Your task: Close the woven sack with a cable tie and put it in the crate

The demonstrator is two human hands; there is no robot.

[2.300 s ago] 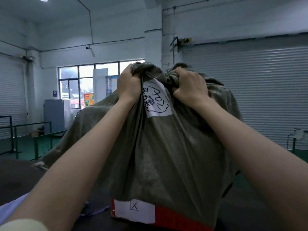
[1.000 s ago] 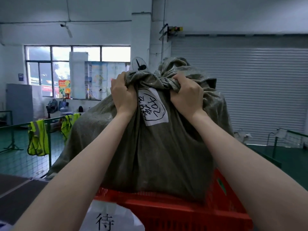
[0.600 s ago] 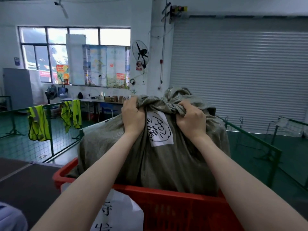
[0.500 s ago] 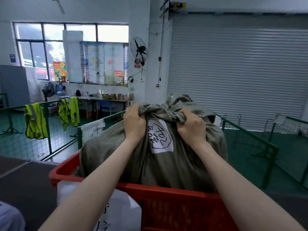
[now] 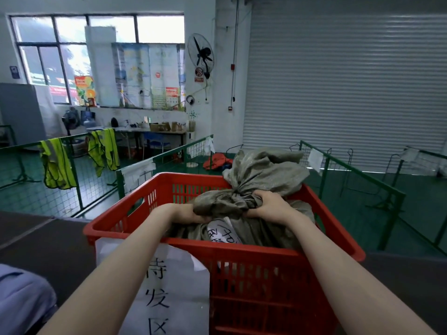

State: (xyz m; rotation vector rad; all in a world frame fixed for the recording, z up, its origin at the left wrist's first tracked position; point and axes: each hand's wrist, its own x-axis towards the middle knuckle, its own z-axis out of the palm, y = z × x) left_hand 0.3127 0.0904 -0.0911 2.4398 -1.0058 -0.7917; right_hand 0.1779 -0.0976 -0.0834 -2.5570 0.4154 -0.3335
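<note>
Woven sack (image 5: 251,209) now sunk inside red crate (image 5: 227,252), lower than 0.5 s ago; tied neck just above rim. Left hand (image 5: 191,213) & right hand (image 5: 268,209) still clenched on bunched fabric, grip unchanged.

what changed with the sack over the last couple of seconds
The woven sack went from held high, above the red crate, down into it; its body now sits below the rim with only the gathered neck showing above. Both arms lowered with it. Unchanged: the left hand and right hand keep gripping the bunched fabric on either side of the neck, and the white handwritten label faces the camera.
</note>
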